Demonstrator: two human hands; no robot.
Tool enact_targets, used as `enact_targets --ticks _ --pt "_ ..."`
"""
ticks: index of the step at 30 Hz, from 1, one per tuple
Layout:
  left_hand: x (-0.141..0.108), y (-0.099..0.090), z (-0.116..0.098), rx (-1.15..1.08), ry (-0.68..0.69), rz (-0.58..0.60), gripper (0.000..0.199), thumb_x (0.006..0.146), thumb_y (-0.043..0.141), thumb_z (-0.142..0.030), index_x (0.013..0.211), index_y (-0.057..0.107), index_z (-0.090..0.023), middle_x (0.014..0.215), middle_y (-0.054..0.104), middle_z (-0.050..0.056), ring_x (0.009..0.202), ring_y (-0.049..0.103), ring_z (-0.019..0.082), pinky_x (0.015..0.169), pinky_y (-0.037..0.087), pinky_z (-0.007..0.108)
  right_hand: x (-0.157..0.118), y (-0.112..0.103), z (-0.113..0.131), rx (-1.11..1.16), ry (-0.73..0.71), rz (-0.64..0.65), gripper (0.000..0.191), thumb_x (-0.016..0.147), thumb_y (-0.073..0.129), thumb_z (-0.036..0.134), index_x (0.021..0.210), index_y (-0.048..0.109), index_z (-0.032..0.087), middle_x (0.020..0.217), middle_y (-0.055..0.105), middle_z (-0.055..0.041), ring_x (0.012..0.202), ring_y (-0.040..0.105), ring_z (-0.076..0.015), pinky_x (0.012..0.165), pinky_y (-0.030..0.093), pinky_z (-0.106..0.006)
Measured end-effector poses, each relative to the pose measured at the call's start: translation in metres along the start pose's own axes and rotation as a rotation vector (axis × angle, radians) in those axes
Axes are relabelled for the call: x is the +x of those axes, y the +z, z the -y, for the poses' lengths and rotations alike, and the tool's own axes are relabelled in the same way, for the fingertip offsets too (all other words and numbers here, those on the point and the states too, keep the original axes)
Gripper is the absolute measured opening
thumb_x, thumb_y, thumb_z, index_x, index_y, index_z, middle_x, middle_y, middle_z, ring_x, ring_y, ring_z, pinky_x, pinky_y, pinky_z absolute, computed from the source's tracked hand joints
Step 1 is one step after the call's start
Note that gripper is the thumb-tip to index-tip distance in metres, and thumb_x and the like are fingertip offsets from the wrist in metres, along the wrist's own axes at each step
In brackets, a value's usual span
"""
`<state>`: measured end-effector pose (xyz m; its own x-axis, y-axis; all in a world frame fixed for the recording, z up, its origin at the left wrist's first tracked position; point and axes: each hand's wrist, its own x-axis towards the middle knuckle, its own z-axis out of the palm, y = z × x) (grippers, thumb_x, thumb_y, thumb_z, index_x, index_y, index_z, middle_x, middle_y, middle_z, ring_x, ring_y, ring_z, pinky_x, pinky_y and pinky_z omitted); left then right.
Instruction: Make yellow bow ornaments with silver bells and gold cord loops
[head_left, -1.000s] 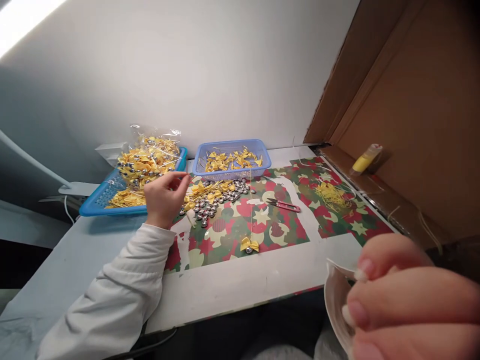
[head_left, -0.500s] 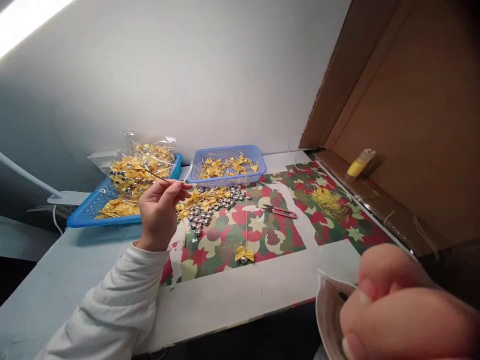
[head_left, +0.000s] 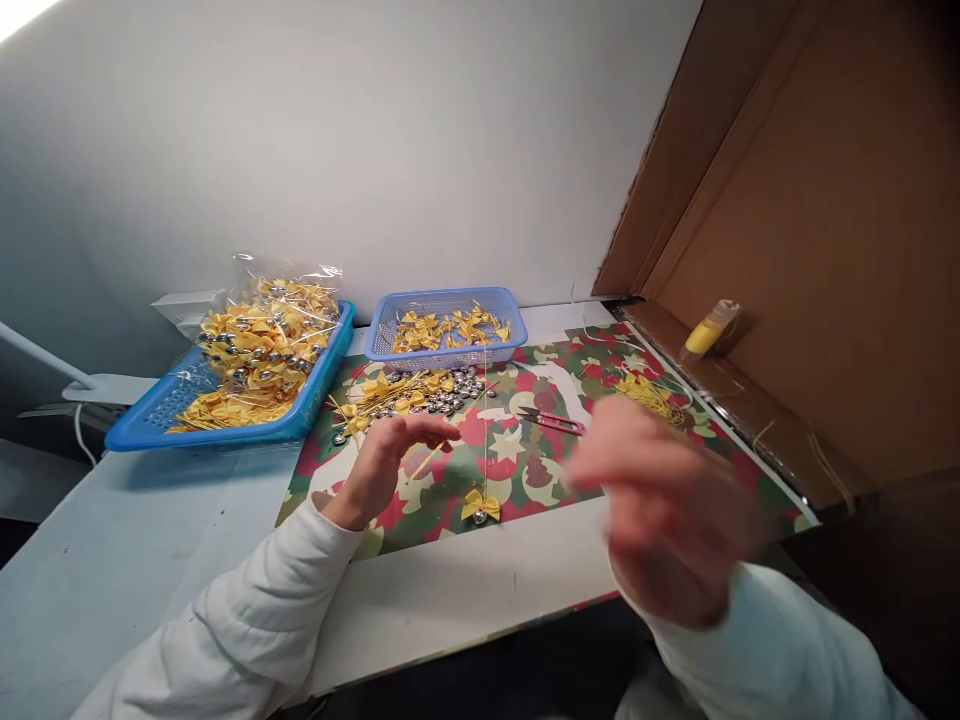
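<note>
My left hand (head_left: 386,465) is over the left part of the patterned mat, fingers pressed together and pointing right. A thin yellow cord (head_left: 427,465) runs past its fingertips and appears pinched there. My right hand (head_left: 660,490) is raised at the right, nearer the camera, and smeared by motion; whether it holds anything is unclear. Between the hands, a yellow bow with a silver bell (head_left: 481,508) lies at the mat's front edge, its cord stretching back toward the basket. Behind my left hand are loose silver bells (head_left: 465,385) and yellow bows with cords (head_left: 405,390).
A blue basket (head_left: 135,430) at the left bears a clear bag of bows and bells (head_left: 277,320). A periwinkle basket (head_left: 446,358) of bows stands behind. Pink thread snips (head_left: 559,424) and yellow cord scraps (head_left: 649,393) lie on the mat. A yellow bottle (head_left: 709,330) rests by the cardboard wall.
My left hand has lowered and moved right, toward the mat. My right hand has moved left and up from the lower right corner. The view has shifted slightly.
</note>
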<state>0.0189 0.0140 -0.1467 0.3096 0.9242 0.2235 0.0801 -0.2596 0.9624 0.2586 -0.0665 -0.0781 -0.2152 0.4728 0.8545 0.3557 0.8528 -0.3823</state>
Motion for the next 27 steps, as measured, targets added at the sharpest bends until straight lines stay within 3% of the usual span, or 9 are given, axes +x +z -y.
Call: enact_targets --ticks 2,4,6,8,11,15,21,27 --pt "-0.002 0.002 -0.002 0.228 0.121 0.059 0.055 0.093 0.041 -0.058 0.086 0.077 -0.017 0.079 0.075 0.007 0.07 0.067 0.019 0.067 0.051 0.03 0.009 0.016 -0.035 -0.147 -0.018 0.085 0.011 0.095 0.054 0.022 0.103 0.062 0.023 0.089 0.071 -0.0012 0.083 0.06 -0.0171 0.078 0.043 -0.036" --pt "-0.003 0.006 -0.004 0.442 0.255 0.092 0.034 0.093 0.05 -0.04 0.086 0.075 -0.018 0.077 0.074 0.004 0.067 0.066 0.015 0.064 0.049 0.025 0.009 0.03 -0.066 -0.394 -0.006 0.282 0.014 0.092 0.06 0.021 0.105 0.067 0.022 0.104 0.071 -0.0034 0.094 0.056 -0.0202 0.082 0.037 -0.038" --pt "-0.005 0.011 -0.002 0.598 0.372 0.086 0.016 0.09 0.057 -0.024 0.087 0.072 -0.018 0.077 0.073 0.002 0.066 0.066 0.012 0.062 0.049 0.022 0.002 0.039 -0.086 -0.557 -0.01 0.438 0.009 0.091 0.063 0.021 0.095 0.071 0.022 0.098 0.071 -0.0022 0.092 0.053 -0.0203 0.082 0.03 -0.039" --pt "-0.007 0.015 0.002 0.698 0.463 0.063 0.013 0.087 0.057 -0.015 0.088 0.07 -0.018 0.08 0.073 0.002 0.067 0.066 0.011 0.062 0.05 0.02 -0.006 0.045 -0.095 -0.654 -0.002 0.533 0.013 0.091 0.061 0.017 0.084 0.072 0.022 0.085 0.07 -0.0006 0.084 0.051 -0.0185 0.079 0.026 -0.038" --pt "-0.011 0.018 0.009 0.789 0.521 -0.038 0.017 0.089 0.055 -0.013 0.099 0.068 -0.019 0.086 0.074 0.002 0.068 0.066 0.011 0.063 0.051 0.02 -0.016 0.05 -0.097 -0.699 0.019 0.525 0.018 0.092 0.059 0.016 0.078 0.069 0.019 0.077 0.067 -0.0003 0.076 0.047 -0.0167 0.076 0.024 -0.037" --pt "-0.017 0.02 0.011 0.913 0.485 -0.198 0.021 0.09 0.061 -0.025 0.109 0.065 -0.018 0.083 0.071 0.002 0.066 0.064 0.013 0.062 0.05 0.023 -0.027 0.054 -0.099 -0.682 0.038 0.398 0.017 0.093 0.056 0.017 0.08 0.067 0.018 0.077 0.065 -0.0018 0.076 0.047 -0.0168 0.074 0.025 -0.035" --pt "-0.022 0.02 0.011 0.999 0.316 -0.169 0.023 0.087 0.061 -0.038 0.093 0.069 -0.017 0.059 0.054 -0.004 0.049 0.053 0.011 0.051 0.041 0.023 -0.038 0.057 -0.103 -0.672 0.052 0.306 0.016 0.091 0.056 0.014 0.079 0.066 0.018 0.075 0.064 -0.0022 0.073 0.048 -0.0164 0.072 0.026 -0.033" --pt "-0.02 0.018 0.008 0.826 0.092 -0.118 0.023 0.085 0.058 -0.037 0.074 0.069 -0.02 0.047 0.05 -0.006 0.042 0.045 0.009 0.045 0.033 0.021 -0.039 0.06 -0.103 -0.628 0.077 0.301 0.015 0.091 0.056 0.016 0.08 0.066 0.018 0.076 0.066 -0.0024 0.074 0.051 -0.0169 0.072 0.029 -0.033"
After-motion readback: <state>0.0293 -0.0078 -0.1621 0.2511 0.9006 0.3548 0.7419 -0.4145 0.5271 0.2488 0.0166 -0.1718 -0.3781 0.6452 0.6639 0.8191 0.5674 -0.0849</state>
